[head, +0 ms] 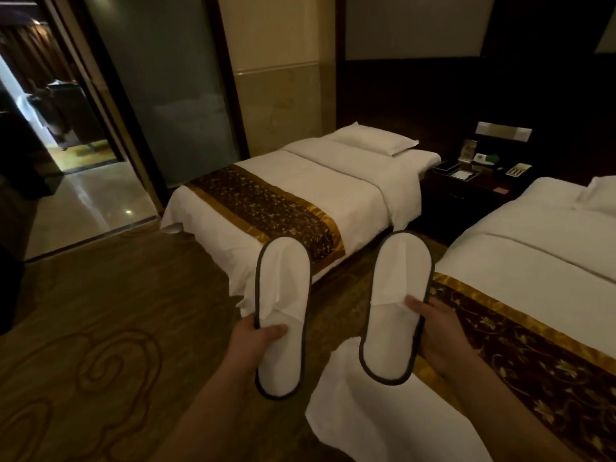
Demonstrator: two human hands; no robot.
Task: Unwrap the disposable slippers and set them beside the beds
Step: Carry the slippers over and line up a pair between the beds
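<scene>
I hold two flat white disposable slippers with dark edging, toes pointing away from me. My left hand (253,341) grips the left slipper (283,295) near its middle, thumb on top. The right slipper (396,295) is held the same way by my right hand (433,331). No wrapping shows on either. Both hang in the air above the carpeted gap between two single beds: the far bed (333,181) ahead on the left, the near bed (533,248) at the right, each with white sheets and a brown-gold runner.
A dark nightstand (473,185) with a phone and small items stands between the bed heads. Patterned brown carpet (100,311) covers the floor at left. A frosted glass wall (173,95) and an open doorway (66,145) lie at the far left.
</scene>
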